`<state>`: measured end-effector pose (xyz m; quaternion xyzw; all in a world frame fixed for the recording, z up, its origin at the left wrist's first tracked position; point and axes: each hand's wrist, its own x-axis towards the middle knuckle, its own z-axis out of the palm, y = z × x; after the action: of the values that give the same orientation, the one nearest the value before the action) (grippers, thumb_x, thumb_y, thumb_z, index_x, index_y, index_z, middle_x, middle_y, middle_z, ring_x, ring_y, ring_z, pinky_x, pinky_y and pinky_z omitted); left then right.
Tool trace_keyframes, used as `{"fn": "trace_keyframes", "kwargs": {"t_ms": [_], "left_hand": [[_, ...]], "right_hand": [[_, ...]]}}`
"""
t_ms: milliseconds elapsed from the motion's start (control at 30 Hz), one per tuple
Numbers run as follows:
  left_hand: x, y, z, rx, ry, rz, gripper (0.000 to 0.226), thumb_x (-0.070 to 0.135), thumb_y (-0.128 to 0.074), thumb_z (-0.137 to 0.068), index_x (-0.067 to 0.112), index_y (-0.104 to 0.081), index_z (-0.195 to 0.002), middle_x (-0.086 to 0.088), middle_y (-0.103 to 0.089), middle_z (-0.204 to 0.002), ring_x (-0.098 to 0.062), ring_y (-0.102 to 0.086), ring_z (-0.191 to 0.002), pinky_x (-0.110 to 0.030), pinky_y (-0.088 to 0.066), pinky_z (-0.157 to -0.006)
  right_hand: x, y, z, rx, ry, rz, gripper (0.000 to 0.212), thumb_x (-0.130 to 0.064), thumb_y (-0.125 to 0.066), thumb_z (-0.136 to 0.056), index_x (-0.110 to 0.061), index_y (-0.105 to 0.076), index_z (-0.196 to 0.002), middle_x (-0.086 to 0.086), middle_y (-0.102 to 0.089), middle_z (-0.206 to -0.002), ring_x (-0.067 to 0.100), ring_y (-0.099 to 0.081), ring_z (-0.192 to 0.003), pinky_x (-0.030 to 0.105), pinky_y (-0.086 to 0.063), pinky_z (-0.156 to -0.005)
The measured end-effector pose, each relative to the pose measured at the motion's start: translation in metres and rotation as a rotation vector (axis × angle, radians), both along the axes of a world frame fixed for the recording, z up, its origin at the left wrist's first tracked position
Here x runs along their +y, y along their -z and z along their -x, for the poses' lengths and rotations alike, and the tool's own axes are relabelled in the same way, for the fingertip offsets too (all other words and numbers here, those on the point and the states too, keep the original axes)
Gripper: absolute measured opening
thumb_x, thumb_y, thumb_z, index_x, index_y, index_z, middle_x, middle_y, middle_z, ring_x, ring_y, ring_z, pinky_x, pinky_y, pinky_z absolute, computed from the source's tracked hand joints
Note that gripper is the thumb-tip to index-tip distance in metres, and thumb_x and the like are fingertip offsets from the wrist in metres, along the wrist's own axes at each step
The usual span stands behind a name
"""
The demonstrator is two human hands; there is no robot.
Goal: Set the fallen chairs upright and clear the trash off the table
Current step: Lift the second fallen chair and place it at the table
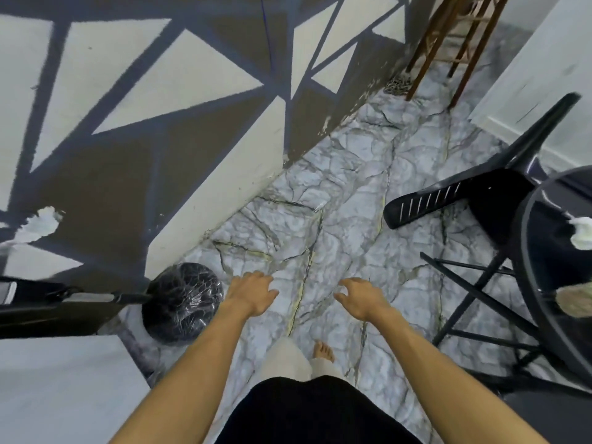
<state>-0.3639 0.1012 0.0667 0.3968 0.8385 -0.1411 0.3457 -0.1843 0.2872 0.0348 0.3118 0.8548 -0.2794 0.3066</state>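
- Black plastic chair (474, 200) down on its side on the marble floor (352, 187), right of centre, slotted backrest pointing left, one leg jutting toward the far right.
- Just right of it, partly covering it, the round dark-rimmed glass table (525, 251), cut off by the right edge.
- On the table, a crumpled white piece of trash (581, 233) at the far side and a beige, fuzzy-looking scrap (575, 301) nearer; kind of material impossible to tell.
- Under the table, thin black crossed bars (480, 302) standing on the floor.
- Left hand (253, 294) and right hand (360, 299) stretched out over the floor near centre, a gap between them, fingers loosely bent, gripping nothing, well apart from the chair.
- Below the hands, pale trouser legs and one bare foot (323, 350).
- Near left, a round black bin (184, 301) lined with shiny plastic, against the foot of a wall (160, 91) painted with grey and cream triangles.
- Far right, brown wooden legs (448, 49) of an upright piece of furniture.
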Motion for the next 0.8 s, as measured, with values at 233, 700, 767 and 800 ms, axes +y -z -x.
{"fn": "trace_keyframes", "kwargs": {"t_ms": [233,700,767,800], "left_hand": [[0.083,0.007,0.100,-0.020,0.050,-0.015,0.049,0.046,-0.033,-0.102,0.021,-0.046,-0.142,-0.006,-0.044,-0.149,-0.029,-0.043,-0.134,-0.044,-0.035,-0.108],[0.276,-0.004,0.295,-0.024,0.400,-0.001,0.052,0.047,-0.032,-0.102,0.022,-0.043,-0.146,-0.006,-0.041,-0.151,-0.027,-0.041,-0.136,-0.041,-0.033,-0.106],[0.305,-0.002,0.311,-0.018,0.441,0.004,0.049,0.046,-0.032,-0.102,0.021,-0.048,-0.141,-0.006,-0.045,-0.147,-0.028,-0.045,-0.131,-0.040,-0.035,-0.103],[0.319,-0.001,0.318,-0.021,0.456,0.013,0.049,0.046,-0.032,-0.102,0.021,-0.048,-0.140,-0.007,-0.045,-0.147,-0.028,-0.045,-0.131,-0.040,-0.035,-0.102]], "right_hand": [[0.075,0.002,0.089,0.007,0.057,-0.014,0.053,-0.047,-0.039,-0.101,-0.018,-0.040,-0.146,0.011,-0.042,-0.150,0.031,-0.040,-0.136,0.044,-0.038,-0.106],[0.194,0.000,0.243,0.019,0.338,-0.017,0.051,-0.046,-0.041,-0.099,-0.020,-0.044,-0.143,0.008,-0.046,-0.148,0.031,-0.042,-0.134,0.047,-0.039,-0.106],[0.212,0.001,0.256,0.028,0.389,-0.011,0.050,-0.044,-0.042,-0.099,-0.020,-0.045,-0.143,0.009,-0.046,-0.148,0.031,-0.043,-0.133,0.047,-0.038,-0.106],[0.222,0.001,0.262,0.028,0.416,-0.007,0.049,-0.044,-0.042,-0.099,-0.020,-0.046,-0.142,0.009,-0.047,-0.147,0.031,-0.043,-0.133,0.047,-0.038,-0.106]]}}
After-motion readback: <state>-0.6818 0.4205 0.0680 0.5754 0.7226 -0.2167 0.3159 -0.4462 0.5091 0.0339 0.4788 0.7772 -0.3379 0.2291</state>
